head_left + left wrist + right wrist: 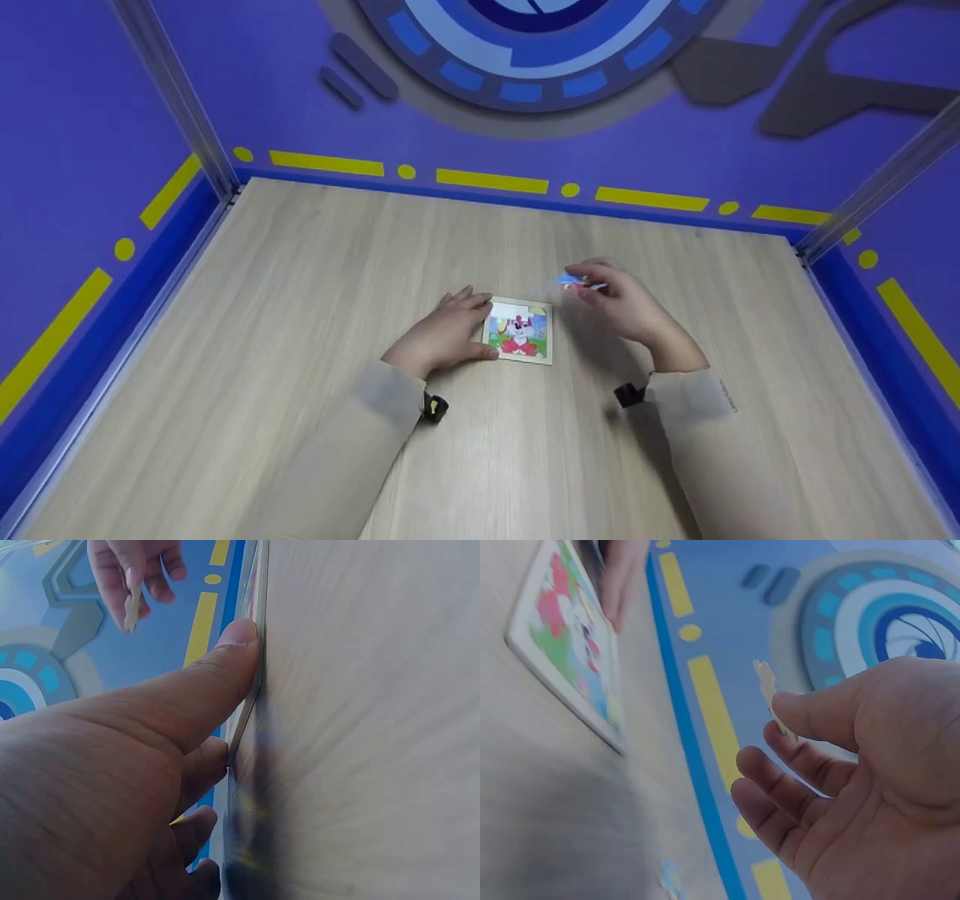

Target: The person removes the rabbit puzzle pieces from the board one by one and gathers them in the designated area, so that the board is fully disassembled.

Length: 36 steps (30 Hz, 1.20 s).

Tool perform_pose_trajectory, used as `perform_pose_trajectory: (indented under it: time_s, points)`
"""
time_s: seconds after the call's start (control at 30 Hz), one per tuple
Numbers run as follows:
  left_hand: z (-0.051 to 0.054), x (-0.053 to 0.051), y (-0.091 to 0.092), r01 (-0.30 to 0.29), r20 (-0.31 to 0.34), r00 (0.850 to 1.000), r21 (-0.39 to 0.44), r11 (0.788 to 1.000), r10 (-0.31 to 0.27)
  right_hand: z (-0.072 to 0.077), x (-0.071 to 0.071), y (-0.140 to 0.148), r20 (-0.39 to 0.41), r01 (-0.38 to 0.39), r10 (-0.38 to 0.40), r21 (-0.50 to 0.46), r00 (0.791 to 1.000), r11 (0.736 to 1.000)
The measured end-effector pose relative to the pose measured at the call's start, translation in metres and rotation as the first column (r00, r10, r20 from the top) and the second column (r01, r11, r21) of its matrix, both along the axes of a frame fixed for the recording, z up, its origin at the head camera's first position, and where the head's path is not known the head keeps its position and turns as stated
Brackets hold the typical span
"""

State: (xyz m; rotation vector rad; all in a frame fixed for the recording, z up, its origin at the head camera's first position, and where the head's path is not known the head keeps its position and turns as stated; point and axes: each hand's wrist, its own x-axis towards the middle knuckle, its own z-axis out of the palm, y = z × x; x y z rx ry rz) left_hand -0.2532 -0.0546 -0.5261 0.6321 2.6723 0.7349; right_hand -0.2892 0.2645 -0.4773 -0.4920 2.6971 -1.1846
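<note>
A small framed jigsaw puzzle [540, 358] lies on the table, its cartoon showing a red and white animal on green ground. A white gap [508, 309] shows in the upper left of the picture. My left hand [444, 336] holds the frame's left side, thumb at the near corner and fingertips at the far one. Beyond the frame's far right corner, my right hand [626, 304] is raised above the table. It pinches a colourful puzzle piece [571, 280] between thumb and index finger. In the right wrist view that puzzle piece [767, 688] is seen edge-on.
A small blue puzzle piece [671, 879], blurred, lies on the table in the right wrist view. The wooden table [337, 247] is bounded by blue-purple panels [480, 142] at the back and sides, with metal posts [187, 105] at the corners.
</note>
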Motion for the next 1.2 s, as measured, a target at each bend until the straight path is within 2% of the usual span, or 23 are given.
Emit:
perform_pose_trajectory:
  time_s: [0.33, 0.47, 0.57, 0.7, 0.97, 1.2]
  points:
    - [-0.001, 0.001, 0.000, 0.003, 0.007, 1.000, 0.008, 1.000, -0.003, -0.004, -0.005, 0.028, 0.028, 0.035, -0.035, 0.012, 0.999, 0.999]
    - [-0.002, 0.001, -0.001, -0.006, 0.011, 1.000, 0.009, 1.000, 0.006, -0.009, -0.009, 0.038, -0.014, 0.032, -0.031, 0.030, 0.999, 0.999]
    - [-0.005, 0.001, -0.002, -0.007, 0.009, 1.000, 0.006, 1.000, 0.007, -0.015, -0.011, 0.045, -0.051, 0.044, -0.040, 0.079, 0.998, 0.996]
    - [-0.007, 0.001, -0.002, -0.002, 0.004, 1.000, 0.002, 1.000, 0.002, -0.023, -0.015, 0.057, -0.054, 0.077, -0.071, 0.133, 0.996, 0.988]
    - [-0.007, 0.000, 0.000, -0.010, 0.009, 1.000, 0.007, 1.000, 0.010, -0.035, -0.023, 0.084, 0.020, 0.105, -0.109, 0.150, 0.994, 0.983]
    - [-0.004, -0.001, 0.000, 0.001, 0.004, 1.000, 0.009, 1.000, -0.001, -0.040, -0.025, 0.099, 0.078, 0.123, -0.133, 0.122, 0.988, 0.985]
